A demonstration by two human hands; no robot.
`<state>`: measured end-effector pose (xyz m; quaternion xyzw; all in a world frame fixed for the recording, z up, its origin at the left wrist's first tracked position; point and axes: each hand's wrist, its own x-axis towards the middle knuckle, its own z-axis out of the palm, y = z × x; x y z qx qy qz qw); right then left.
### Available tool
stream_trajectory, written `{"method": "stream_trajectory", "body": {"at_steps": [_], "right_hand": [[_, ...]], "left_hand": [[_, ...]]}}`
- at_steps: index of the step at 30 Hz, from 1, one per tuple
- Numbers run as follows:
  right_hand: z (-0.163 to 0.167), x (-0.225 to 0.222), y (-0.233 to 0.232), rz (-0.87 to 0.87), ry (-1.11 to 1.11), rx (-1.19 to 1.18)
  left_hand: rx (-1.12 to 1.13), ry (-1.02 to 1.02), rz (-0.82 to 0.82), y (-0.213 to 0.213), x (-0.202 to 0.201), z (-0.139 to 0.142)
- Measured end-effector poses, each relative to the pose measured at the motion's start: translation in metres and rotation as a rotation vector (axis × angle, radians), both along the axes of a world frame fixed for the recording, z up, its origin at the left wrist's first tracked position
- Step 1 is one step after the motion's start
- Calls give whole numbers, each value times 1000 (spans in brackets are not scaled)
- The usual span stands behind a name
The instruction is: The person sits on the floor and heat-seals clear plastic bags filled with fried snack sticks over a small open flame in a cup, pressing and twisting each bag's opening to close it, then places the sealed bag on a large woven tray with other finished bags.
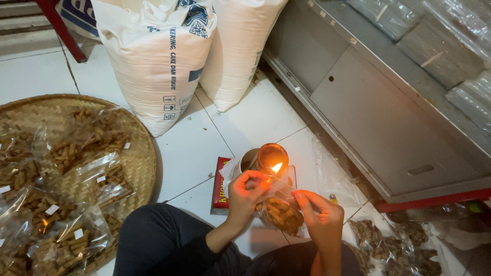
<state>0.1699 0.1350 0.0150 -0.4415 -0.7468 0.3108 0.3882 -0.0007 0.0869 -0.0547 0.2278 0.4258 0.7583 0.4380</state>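
right now i see both of my hands pinching one small clear plastic bag of brown snack sticks [282, 213] just below a small flame [276, 167]. my left hand [245, 196] has its fingers curled shut on the bag's upper left edge, thumb and forefinger pressed together close under the flame. my right hand [321, 215] grips the bag's right side, fingers bent and closed on the plastic. the bag hangs between the two hands, its open top held up toward the fire, above the white tiled floor [194, 148]. the flame burns at the rim of a round glass lamp [272, 158], which stands on the floor just beyond my hands, beside a red flat box [221, 184]. my knee in dark trousers [158, 240] fills the lower middle. to the left lies a round woven bamboo tray [140, 153] heaped with filled clear bags of the same sticks [76, 174]. more filled bags [394, 245] lie on the floor at lower right. two big white sacks [169, 61] lean ahead, touching each other, next to a grey metal cabinet [378, 112].
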Motion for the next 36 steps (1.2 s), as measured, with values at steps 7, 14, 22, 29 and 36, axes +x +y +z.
{"method": "stream_trajectory", "body": {"at_steps": [7,14,22,29,36], "right_hand": [[2,2,-1,-11,-6,-11],[6,3,-4,-28,-15,-17],[7,5,-2,-18,-52,0],[1,8,1,-24,7,-54],[-2,12,6,-20,-5,-65]], "left_hand": [[30,10,-16,0,-1,-3],[45,-1,-31,1,0,-5],[4,-45,-42,2,2,-7],[9,-84,-36,2,4,-9],[69,-100,-57,3,3,-8]]}}
